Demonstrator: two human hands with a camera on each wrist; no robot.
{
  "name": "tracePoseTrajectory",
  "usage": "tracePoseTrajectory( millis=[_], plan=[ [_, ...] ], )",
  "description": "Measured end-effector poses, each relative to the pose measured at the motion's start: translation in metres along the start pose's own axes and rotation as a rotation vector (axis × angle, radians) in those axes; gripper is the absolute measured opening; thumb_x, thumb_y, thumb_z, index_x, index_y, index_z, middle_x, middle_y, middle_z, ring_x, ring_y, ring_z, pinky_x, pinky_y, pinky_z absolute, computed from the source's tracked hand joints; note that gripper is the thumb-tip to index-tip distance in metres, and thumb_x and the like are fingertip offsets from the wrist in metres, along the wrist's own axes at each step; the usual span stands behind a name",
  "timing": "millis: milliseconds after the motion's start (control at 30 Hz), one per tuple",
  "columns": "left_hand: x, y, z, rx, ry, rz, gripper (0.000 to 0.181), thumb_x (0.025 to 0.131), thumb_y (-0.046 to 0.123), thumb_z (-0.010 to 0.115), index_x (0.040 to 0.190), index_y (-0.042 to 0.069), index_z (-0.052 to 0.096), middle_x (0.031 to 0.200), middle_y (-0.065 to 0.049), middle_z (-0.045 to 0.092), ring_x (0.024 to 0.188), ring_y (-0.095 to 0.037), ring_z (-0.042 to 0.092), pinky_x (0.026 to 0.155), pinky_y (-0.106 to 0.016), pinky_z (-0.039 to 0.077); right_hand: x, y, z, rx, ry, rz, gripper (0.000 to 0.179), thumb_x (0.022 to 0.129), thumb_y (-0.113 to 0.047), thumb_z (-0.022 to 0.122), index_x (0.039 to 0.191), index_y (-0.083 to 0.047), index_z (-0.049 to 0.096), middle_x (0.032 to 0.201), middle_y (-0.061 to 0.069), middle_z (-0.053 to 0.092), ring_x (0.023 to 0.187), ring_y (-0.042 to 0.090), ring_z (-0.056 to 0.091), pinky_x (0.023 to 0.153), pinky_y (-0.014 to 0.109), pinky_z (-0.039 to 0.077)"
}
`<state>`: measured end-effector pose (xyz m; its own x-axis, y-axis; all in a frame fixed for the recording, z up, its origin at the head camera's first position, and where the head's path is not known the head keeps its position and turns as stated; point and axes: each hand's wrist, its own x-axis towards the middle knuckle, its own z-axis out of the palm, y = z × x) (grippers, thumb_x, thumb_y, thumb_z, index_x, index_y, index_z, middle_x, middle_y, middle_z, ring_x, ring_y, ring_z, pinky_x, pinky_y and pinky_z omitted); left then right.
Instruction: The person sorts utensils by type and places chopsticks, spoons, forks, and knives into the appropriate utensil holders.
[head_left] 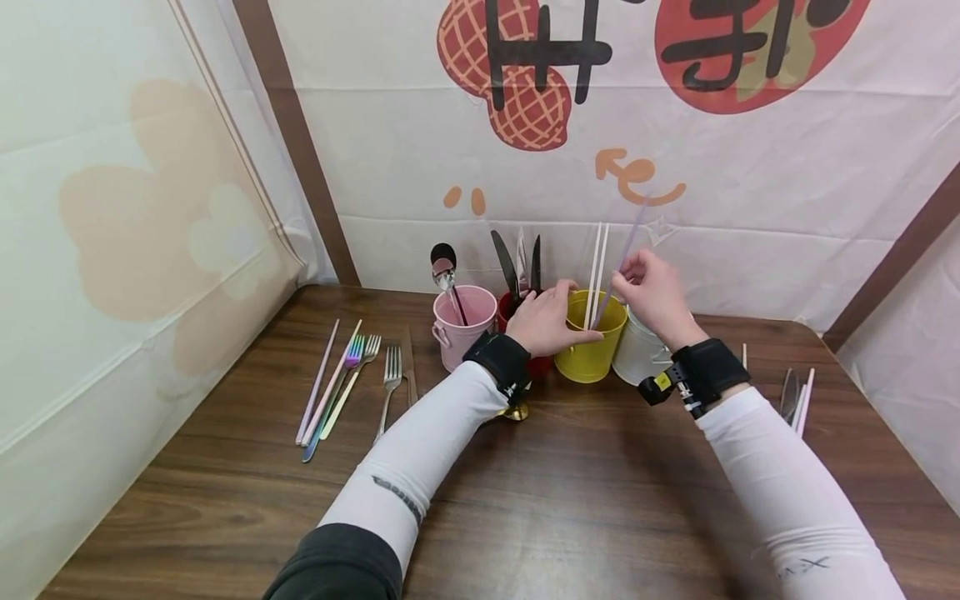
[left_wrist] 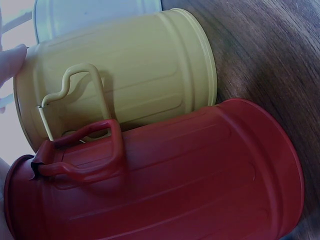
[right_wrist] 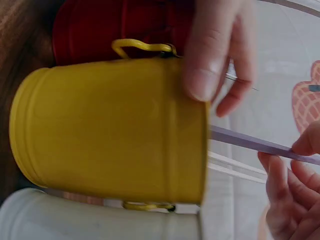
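Observation:
My right hand [head_left: 656, 292] pinches a pale purple chopstick [head_left: 632, 237] between thumb and fingertips, its lower end inside the yellow bucket [head_left: 588, 358]. Two white chopsticks [head_left: 596, 267] stand in that bucket, leaning slightly. With thumb outside and fingers over the rim, my left hand [head_left: 546, 321] holds the yellow bucket's edge. In the right wrist view the left thumb [right_wrist: 202, 82] presses near the rim. Beside it stands a red bucket [left_wrist: 200, 185] with several knives [head_left: 504, 258], partly hidden by the left hand. To the right is a white bucket [head_left: 636, 354].
A pink bucket [head_left: 465, 333] with spoons [head_left: 444, 271] stands at the row's left end. Chopsticks [head_left: 318, 379], forks [head_left: 392, 371] and a table knife [head_left: 408, 362] lie to its left. A gold utensil [head_left: 517, 412] shows under the left wrist. More chopsticks [head_left: 805, 404] lie far right.

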<state>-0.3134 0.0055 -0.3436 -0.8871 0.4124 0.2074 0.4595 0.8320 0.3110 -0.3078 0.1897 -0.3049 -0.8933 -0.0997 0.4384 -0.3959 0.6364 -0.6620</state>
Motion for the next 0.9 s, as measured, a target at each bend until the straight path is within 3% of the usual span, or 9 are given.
tracePoseTrajectory(
  millis=[133,367,667,900],
  plan=[
    [-0.001,0.0,0.001,0.005,0.003,0.0,0.084,0.08,0.068,0.063,0.136,0.011,0.038,0.127,-0.005,0.06,0.12,-0.019,0.053,0.111,-0.046,0.028,0.001,0.004,0.008,-0.066,-0.062,0.04,0.012,0.092,-0.011,0.056,0.095,0.0,0.055,0.091,0.019,0.066,0.083,0.028,0.058,0.069,0.032,0.043],
    [0.0,-0.001,0.0,0.004,0.003,-0.002,0.084,0.08,0.068,0.063,0.136,0.011,0.038,0.126,-0.005,0.06,0.12,-0.019,0.053,0.111,-0.046,0.028,0.001,0.01,0.012,-0.145,-0.148,0.076,0.015,0.092,-0.014,0.06,0.092,0.001,0.058,0.09,0.018,0.064,0.083,0.03,0.057,0.069,0.035,0.043],
    [0.001,0.0,0.0,0.003,-0.001,-0.006,0.085,0.08,0.069,0.063,0.137,0.011,0.037,0.128,-0.005,0.059,0.122,-0.018,0.052,0.111,-0.046,0.028,0.0,0.015,0.008,-0.158,-0.163,0.12,0.017,0.092,-0.013,0.059,0.095,0.003,0.062,0.093,0.02,0.065,0.086,0.031,0.057,0.074,0.038,0.043],
    [0.001,-0.001,0.002,-0.013,0.002,-0.005,0.083,0.08,0.068,0.064,0.136,0.011,0.039,0.125,-0.004,0.06,0.119,-0.018,0.053,0.11,-0.045,0.029,-0.004,0.016,0.003,-0.126,-0.166,0.094,0.016,0.093,-0.014,0.057,0.095,0.001,0.062,0.092,0.017,0.066,0.076,0.026,0.06,0.067,0.032,0.045]
  ],
)
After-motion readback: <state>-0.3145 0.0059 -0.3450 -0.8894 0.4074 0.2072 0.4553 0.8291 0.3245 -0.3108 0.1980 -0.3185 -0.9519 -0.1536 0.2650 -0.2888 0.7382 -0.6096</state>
